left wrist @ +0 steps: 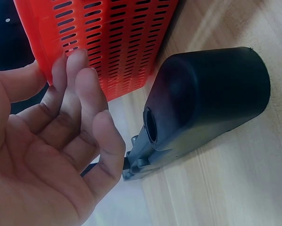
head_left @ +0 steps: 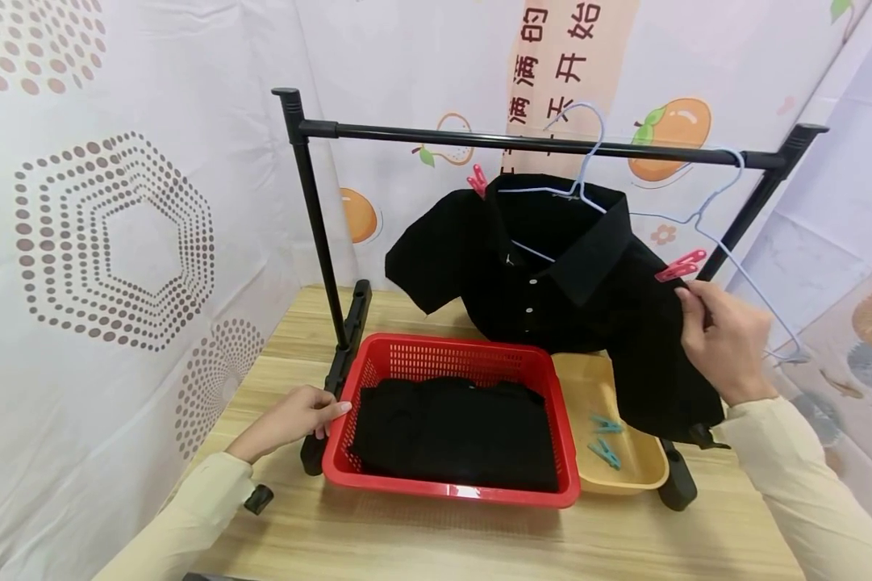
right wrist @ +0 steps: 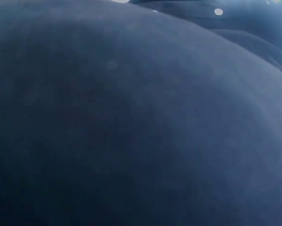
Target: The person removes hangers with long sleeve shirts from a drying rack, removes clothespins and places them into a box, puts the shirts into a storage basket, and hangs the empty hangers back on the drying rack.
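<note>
A black polo shirt (head_left: 508,274) hangs from a light blue wire hanger (head_left: 584,173) on the black rail. Pink clothespins (head_left: 682,265) sit at both its shoulders. My right hand (head_left: 729,339) pinches the shirt at the shoulder, just below the right-hand clothespin, and draws the sleeve outward. Dark cloth (right wrist: 141,122) fills the right wrist view and hides that hand. My left hand (head_left: 301,420) holds the left rim of a red basket (head_left: 450,489), thumb over the edge and fingers (left wrist: 91,92) against the slotted outer wall. Folded black clothing (head_left: 457,432) lies inside the basket.
The black garment rack (head_left: 450,139) stands on a wooden table (head_left: 406,541), its left foot (left wrist: 206,94) close to the basket. A second blue hanger (head_left: 699,216) hangs at the rail's right end. Right of the basket, a yellow tray (head_left: 642,484) holds teal clothespins (head_left: 605,453).
</note>
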`<state>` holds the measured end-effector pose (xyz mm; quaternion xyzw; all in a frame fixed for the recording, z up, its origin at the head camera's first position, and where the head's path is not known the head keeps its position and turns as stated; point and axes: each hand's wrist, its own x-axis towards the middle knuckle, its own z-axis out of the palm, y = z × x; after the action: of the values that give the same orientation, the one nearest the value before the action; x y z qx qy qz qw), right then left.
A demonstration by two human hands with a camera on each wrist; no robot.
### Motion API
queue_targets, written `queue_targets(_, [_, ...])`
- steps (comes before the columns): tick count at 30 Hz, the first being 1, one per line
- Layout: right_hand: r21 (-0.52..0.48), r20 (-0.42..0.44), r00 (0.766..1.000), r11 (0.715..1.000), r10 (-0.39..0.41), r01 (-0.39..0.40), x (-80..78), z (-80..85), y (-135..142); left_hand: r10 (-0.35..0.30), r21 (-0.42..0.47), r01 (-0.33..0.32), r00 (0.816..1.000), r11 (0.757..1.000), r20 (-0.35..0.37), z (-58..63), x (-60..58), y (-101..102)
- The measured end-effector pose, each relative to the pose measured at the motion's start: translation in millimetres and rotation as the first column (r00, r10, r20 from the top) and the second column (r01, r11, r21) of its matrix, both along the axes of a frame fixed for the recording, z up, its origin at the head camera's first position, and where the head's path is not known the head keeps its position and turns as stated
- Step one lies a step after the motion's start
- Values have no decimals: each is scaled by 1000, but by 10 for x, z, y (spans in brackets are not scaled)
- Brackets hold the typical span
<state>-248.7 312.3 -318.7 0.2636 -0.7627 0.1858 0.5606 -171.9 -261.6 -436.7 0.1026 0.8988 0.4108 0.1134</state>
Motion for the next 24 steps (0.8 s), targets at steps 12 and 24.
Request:
queue_targets(12, [-20,19,995,995,103,-102,41,-13,-302,3,-7,-3,1000,1000,-9,14,16,2])
queue_targets(24, [-32,50,977,978,209,-208,88,-47,-564,-2,1,2,1000,1000,-27,-11,15,-3])
